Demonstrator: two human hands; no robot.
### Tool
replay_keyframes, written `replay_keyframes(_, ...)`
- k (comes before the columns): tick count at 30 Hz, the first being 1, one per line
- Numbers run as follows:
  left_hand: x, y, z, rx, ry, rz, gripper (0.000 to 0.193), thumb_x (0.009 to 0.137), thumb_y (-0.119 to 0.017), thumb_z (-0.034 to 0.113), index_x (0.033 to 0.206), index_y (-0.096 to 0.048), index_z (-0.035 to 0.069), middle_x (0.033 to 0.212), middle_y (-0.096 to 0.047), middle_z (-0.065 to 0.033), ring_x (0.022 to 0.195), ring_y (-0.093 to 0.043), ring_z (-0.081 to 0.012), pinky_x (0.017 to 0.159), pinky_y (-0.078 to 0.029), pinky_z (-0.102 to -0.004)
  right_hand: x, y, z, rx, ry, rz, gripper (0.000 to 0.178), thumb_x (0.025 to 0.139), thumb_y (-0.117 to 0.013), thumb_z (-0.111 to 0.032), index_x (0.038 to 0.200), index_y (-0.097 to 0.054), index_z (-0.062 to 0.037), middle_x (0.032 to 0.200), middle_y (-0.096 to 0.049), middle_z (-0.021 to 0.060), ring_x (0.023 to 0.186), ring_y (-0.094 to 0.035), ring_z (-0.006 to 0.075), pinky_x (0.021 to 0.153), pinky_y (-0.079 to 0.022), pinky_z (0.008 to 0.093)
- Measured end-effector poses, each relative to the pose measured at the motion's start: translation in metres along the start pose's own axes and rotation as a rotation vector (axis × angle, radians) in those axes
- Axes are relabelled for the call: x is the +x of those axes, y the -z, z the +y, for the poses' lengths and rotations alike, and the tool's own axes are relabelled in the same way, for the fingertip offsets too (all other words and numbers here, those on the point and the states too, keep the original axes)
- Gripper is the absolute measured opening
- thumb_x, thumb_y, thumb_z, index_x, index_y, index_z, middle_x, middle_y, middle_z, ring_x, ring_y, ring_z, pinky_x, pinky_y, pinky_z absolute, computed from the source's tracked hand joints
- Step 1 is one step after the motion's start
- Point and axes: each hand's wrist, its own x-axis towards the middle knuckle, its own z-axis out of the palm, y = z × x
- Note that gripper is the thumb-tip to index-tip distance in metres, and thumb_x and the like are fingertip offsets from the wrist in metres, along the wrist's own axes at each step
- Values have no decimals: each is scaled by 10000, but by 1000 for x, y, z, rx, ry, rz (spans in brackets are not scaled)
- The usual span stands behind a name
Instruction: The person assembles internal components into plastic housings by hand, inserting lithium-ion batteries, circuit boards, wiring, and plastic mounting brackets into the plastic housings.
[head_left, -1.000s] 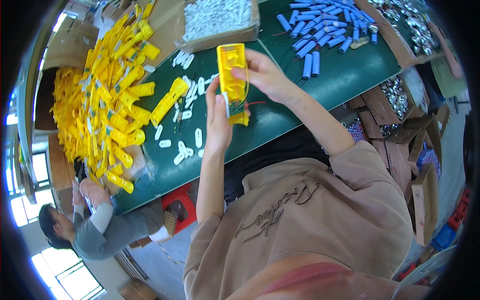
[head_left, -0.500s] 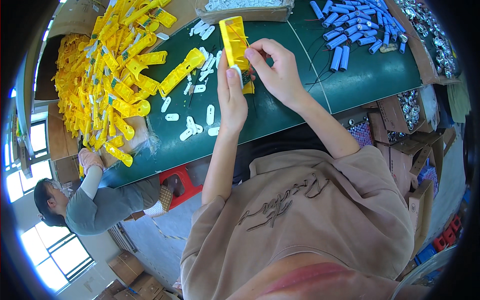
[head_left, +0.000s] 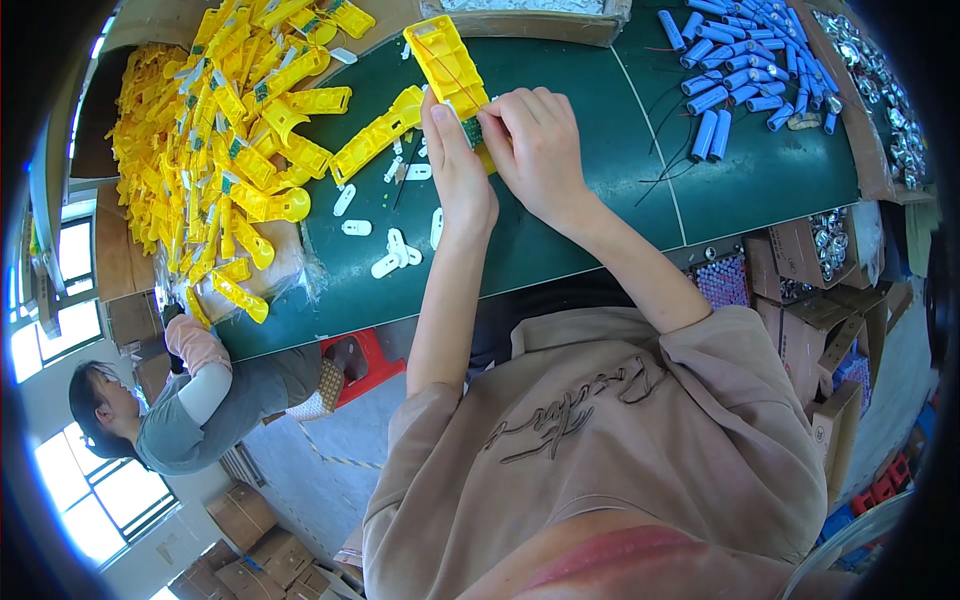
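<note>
A yellow plastic casing (head_left: 446, 62) is held tilted above the green table, its hollow inner side showing. My left hand (head_left: 462, 180) is closed around its lower part, thumb along the side. A thin red wire (head_left: 440, 62) runs inside the casing toward my right hand (head_left: 537, 150), whose thumb and finger pinch at the wire's lower end. Between my hands a small green circuit board (head_left: 473, 128) shows in part; the fingers cover the rest. Another yellow casing (head_left: 378, 137) lies left of my hands, beside loose white oval plastic pieces (head_left: 397, 250).
A large heap of yellow casings (head_left: 230, 130) fills the table's left side. Blue cylindrical batteries (head_left: 735, 75) with wires lie at the far right, next to a box of shiny metal parts (head_left: 880, 85). A carton (head_left: 520, 25) stands at the back. A co-worker (head_left: 200, 410) sits at left.
The casing has tipped to the left, and my right hand has turned, its fingers now lower on the casing. The view has shifted slightly. The co-worker's arm has moved.
</note>
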Motion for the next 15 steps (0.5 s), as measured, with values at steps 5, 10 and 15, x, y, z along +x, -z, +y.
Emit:
replay_keyframes(5,23,-1,16,-68,-22,-141,276,979,-431,205,1228,-400,91,967,-517,-27,872,-520,-97,763,-446,-268,21,-3,-4,-5,81,40,124,750,-658,-61,794,-542,-62,733,-547,53,683,-520,222,641,-377,343)
replay_keyframes(10,42,3,19,-41,-2,-173,300,949,-414,140,1243,-383,84,1036,-518,-63,934,-523,-122,822,-440,-276,32,-14,9,21,131,18,120,772,-647,-99,787,-533,-64,754,-565,65,706,-526,221,664,-387,348)
replay_keyframes(15,59,10,16,15,-9,-215,376,918,-427,91,1279,-328,62,1043,-523,-87,919,-522,-137,825,-443,-276,30,-28,16,131,-18,-35,102,780,-635,-77,815,-541,-63,769,-569,72,709,-526,235,672,-385,358)
